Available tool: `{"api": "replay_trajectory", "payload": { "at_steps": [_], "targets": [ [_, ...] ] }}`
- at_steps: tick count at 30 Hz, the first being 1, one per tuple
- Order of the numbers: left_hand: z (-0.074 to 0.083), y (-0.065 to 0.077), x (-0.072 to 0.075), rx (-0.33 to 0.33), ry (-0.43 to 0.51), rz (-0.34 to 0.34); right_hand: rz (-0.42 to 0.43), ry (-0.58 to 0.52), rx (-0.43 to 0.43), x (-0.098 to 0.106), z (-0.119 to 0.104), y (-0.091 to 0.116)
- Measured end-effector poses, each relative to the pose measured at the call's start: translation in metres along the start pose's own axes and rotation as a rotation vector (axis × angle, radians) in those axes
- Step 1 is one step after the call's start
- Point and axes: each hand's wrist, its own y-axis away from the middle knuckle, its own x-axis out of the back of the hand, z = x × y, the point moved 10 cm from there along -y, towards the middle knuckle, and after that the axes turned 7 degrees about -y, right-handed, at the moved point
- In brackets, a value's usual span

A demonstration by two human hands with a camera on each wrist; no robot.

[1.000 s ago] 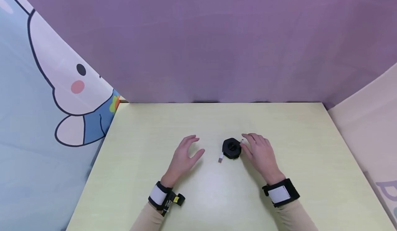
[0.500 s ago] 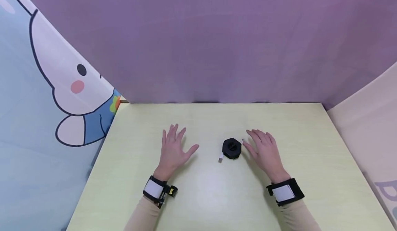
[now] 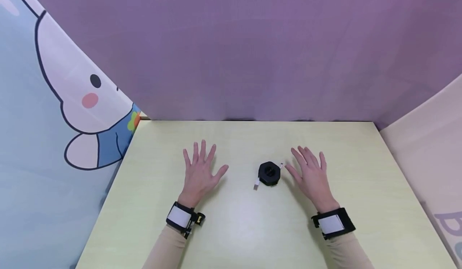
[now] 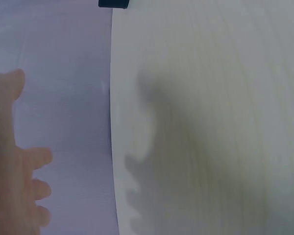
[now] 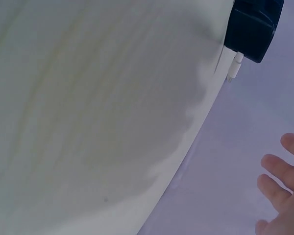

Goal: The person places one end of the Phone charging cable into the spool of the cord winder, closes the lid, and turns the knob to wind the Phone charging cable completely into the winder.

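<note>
A black, roughly hexagonal cable reel (image 3: pixel 269 174) lies on the table between my hands. Its white USB plug (image 3: pixel 256 184) sticks out at the lower left, and a small white connector (image 5: pixel 234 67) pokes out on the opposite side. My left hand (image 3: pixel 198 177) is well left of the reel, fingers spread, holding nothing. Just right of the reel is my right hand (image 3: pixel 313 179), also with spread fingers, its thumb close to the small connector but apart from it. In the left wrist view only a dark corner of the reel (image 4: pixel 113 3) shows at the top.
The pale wooden table (image 3: pixel 231 237) ends at a purple curtain (image 3: pixel 252 52) behind. A blue cartoon-print cloth (image 3: pixel 36 181) hangs along the left side and a whitish cloth (image 3: pixel 429 148) along the right. Each wrist wears a black strap (image 3: pixel 333 223).
My left hand has drawn leftward away from the reel and its fingers have spread. The right hand has backed slightly to the right, fingers opening. The reel stays in place.
</note>
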Motion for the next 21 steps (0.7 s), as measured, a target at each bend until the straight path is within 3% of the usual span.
{"api": "replay_trajectory", "payload": {
  "at_steps": [9, 15, 21],
  "targets": [
    [-0.004, 0.007, -0.008, -0.001, -0.036, -0.052, -0.104, 0.009, -0.151, -0.010, 0.012, 0.004],
    [-0.007, 0.009, -0.007, 0.006, -0.043, -0.021, -0.115, 0.005, -0.169, -0.012, 0.013, 0.004],
    [-0.011, 0.013, -0.012, 0.022, -0.006, -0.049, -0.131, -0.005, -0.181, -0.012, 0.012, 0.007]
  ]
}}
